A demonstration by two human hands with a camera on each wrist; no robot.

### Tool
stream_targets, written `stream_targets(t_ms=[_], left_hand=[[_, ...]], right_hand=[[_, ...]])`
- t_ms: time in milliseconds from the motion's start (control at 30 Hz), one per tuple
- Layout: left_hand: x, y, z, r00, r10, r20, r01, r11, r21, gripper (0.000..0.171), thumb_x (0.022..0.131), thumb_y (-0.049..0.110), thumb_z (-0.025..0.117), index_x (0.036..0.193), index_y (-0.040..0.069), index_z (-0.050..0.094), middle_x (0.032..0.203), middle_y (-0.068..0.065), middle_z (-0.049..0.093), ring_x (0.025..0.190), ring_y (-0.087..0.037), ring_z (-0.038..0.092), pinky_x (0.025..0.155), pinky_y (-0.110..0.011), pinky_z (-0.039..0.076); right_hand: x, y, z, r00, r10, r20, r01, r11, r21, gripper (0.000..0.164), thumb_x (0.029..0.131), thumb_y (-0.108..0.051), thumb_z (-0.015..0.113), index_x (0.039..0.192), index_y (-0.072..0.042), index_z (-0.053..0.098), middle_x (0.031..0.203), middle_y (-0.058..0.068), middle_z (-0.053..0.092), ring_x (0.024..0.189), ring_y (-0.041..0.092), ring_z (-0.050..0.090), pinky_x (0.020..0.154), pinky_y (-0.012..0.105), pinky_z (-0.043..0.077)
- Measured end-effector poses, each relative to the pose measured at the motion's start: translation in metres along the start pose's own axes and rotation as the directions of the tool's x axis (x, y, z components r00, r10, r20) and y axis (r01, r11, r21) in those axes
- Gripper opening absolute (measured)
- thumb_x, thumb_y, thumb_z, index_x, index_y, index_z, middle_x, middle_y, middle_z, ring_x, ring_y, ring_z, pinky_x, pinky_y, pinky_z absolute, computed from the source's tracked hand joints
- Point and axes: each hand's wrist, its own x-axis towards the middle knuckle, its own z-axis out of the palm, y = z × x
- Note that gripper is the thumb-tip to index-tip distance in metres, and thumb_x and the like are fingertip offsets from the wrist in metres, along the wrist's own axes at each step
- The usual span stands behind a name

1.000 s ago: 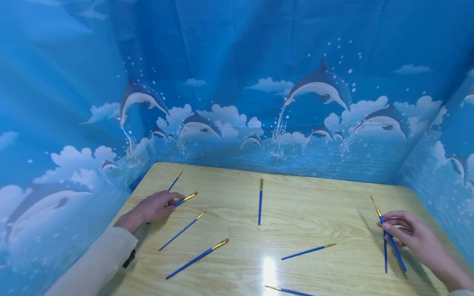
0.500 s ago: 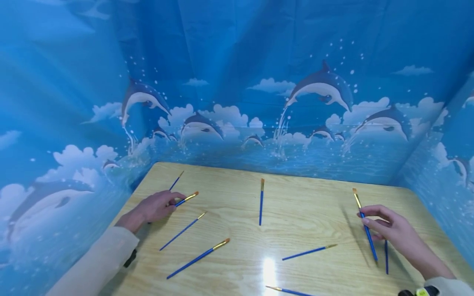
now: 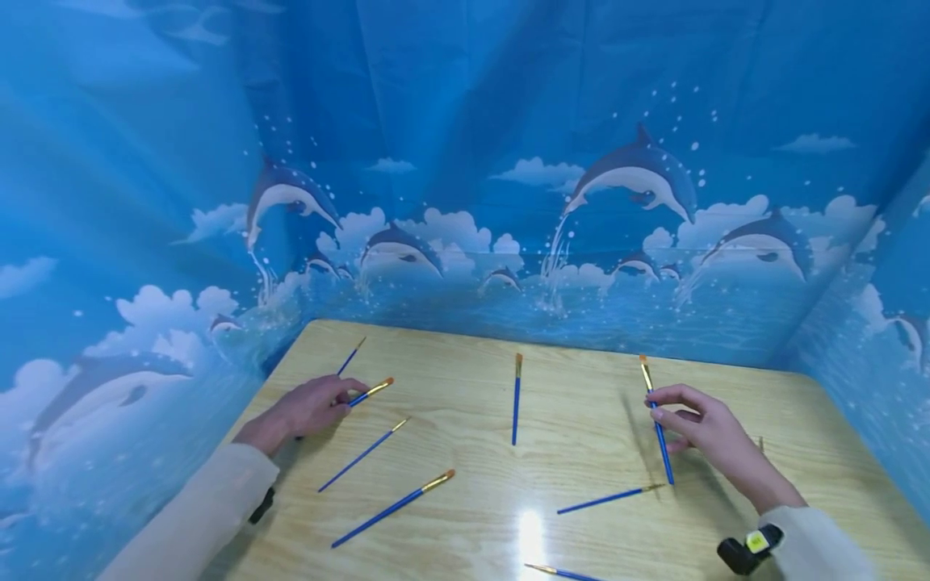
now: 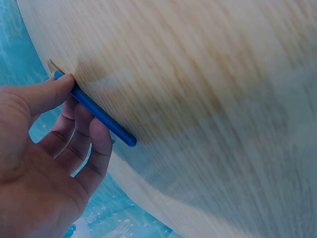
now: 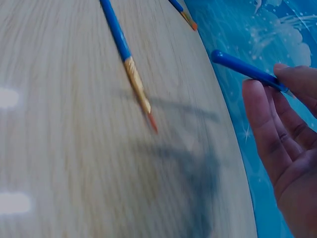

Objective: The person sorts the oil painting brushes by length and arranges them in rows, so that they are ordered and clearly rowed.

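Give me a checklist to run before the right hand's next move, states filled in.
1. Right hand pinching the right-hand brush: ok.
2. Right-hand brush lifted off the table: ok, its shadow falls apart from it.
3. Right-hand brush apart from the slanted brush just below it in the head view: ok, the right wrist view shows a gap.
4. Left hand gripping the left-hand brush: ok.
5. Brush by the right forearm fully visible: not ok, mostly hidden.
6. Bottom-edge brush wholly on the table: cannot tell, cut off.
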Motion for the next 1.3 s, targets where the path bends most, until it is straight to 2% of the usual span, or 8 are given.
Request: stream_targets(t_ms=[67, 133, 300, 500, 767, 900, 1100, 1300], left_hand=[[0.000, -0.001, 0.000, 1.000, -0.003, 0.001, 0.003, 1.000, -0.003, 0.039, 0.106, 0.008, 0.069, 0.145, 0.013, 0.066, 0.116, -0.010, 0.074, 0.107, -0.031, 0.071, 0.092, -0.055, 0.060], [0.000, -0.001, 0.000, 1.000, -0.003, 0.000, 0.003, 1.000, -0.005, 0.039, 0.106, 0.008, 0.069, 0.144, 0.013, 0.066, 0.115, -0.010, 0.073, 0.106, -0.030, 0.071, 0.091, -0.054, 0.060], [0.000, -0.001, 0.001, 1.000, -0.002, -0.004, 0.002, 1.000, -0.011, 0.038, 0.106, 0.008, 0.068, 0.144, 0.013, 0.066, 0.115, -0.009, 0.073, 0.106, -0.028, 0.071, 0.091, -0.053, 0.060], [0.001, -0.002, 0.001, 1.000, -0.011, -0.002, 0.011, 1.000, -0.007, 0.039, 0.106, 0.008, 0.068, 0.145, 0.014, 0.066, 0.115, -0.009, 0.073, 0.106, -0.028, 0.070, 0.092, -0.053, 0.060], [0.000, -0.003, 0.001, 1.000, 0.013, 0.009, -0.013, 0.999, -0.030, 0.038, 0.107, 0.007, 0.067, 0.145, 0.012, 0.066, 0.116, -0.010, 0.073, 0.106, -0.029, 0.071, 0.092, -0.054, 0.060], [0.001, 0.000, 0.000, 1.000, 0.005, 0.015, -0.005, 0.999, -0.045, 0.038, 0.107, 0.007, 0.067, 0.145, 0.012, 0.066, 0.118, -0.011, 0.073, 0.110, -0.031, 0.070, 0.095, -0.056, 0.059], [0.001, 0.001, 0.000, 1.000, -0.002, 0.012, 0.003, 0.998, -0.056, 0.038, 0.106, 0.006, 0.067, 0.143, 0.011, 0.067, 0.118, -0.011, 0.074, 0.110, -0.032, 0.071, 0.094, -0.056, 0.060], [0.001, 0.001, 0.001, 1.000, 0.009, 0.005, -0.008, 0.999, -0.051, 0.037, 0.106, 0.006, 0.067, 0.143, 0.010, 0.067, 0.118, -0.012, 0.075, 0.110, -0.033, 0.071, 0.095, -0.057, 0.060]], right_hand=[[0.006, -0.005, 0.007, 1.000, -0.012, 0.011, 0.012, 1.000, 0.006, 0.054, 0.109, -0.033, 0.069, 0.149, 0.001, 0.056, 0.148, 0.020, 0.061, 0.113, 0.004, 0.073, 0.081, 0.042, 0.068], [0.012, -0.010, 0.014, 0.999, -0.023, 0.029, 0.022, 1.000, 0.020, 0.054, 0.110, -0.031, 0.068, 0.151, 0.000, 0.054, 0.152, 0.024, 0.056, 0.116, 0.007, 0.073, 0.082, 0.042, 0.068], [0.028, -0.021, 0.031, 0.998, -0.033, 0.062, 0.030, 0.999, 0.042, 0.051, 0.111, -0.026, 0.067, 0.151, 0.001, 0.053, 0.153, 0.027, 0.054, 0.119, 0.018, 0.072, 0.081, 0.041, 0.068], [0.047, -0.032, 0.057, 0.996, -0.030, 0.080, 0.026, 0.998, 0.051, 0.047, 0.112, -0.019, 0.065, 0.151, 0.003, 0.052, 0.146, 0.030, 0.055, 0.111, 0.028, 0.072, 0.078, 0.041, 0.068], [0.063, -0.040, 0.089, 0.997, 0.014, 0.076, -0.019, 0.998, 0.065, 0.051, 0.110, -0.012, 0.064, 0.157, -0.003, 0.048, 0.146, 0.028, 0.055, 0.099, 0.024, 0.072, 0.075, 0.044, 0.068], [0.070, -0.041, 0.101, 0.997, 0.024, 0.070, -0.028, 0.998, 0.058, 0.050, 0.109, -0.009, 0.065, 0.156, -0.002, 0.048, 0.146, 0.029, 0.055, 0.093, 0.023, 0.072, 0.073, 0.043, 0.068], [0.082, -0.047, 0.116, 0.994, 0.068, 0.088, -0.075, 0.995, 0.072, 0.047, 0.109, -0.007, 0.066, 0.153, -0.003, 0.052, 0.142, 0.025, 0.056, 0.092, 0.024, 0.070, 0.073, 0.041, 0.068], [0.091, -0.052, 0.131, 0.993, 0.096, 0.069, -0.099, 0.994, 0.049, 0.043, 0.105, -0.003, 0.069, 0.147, -0.003, 0.058, 0.132, 0.022, 0.061, 0.085, 0.021, 0.069, 0.069, 0.037, 0.067]])
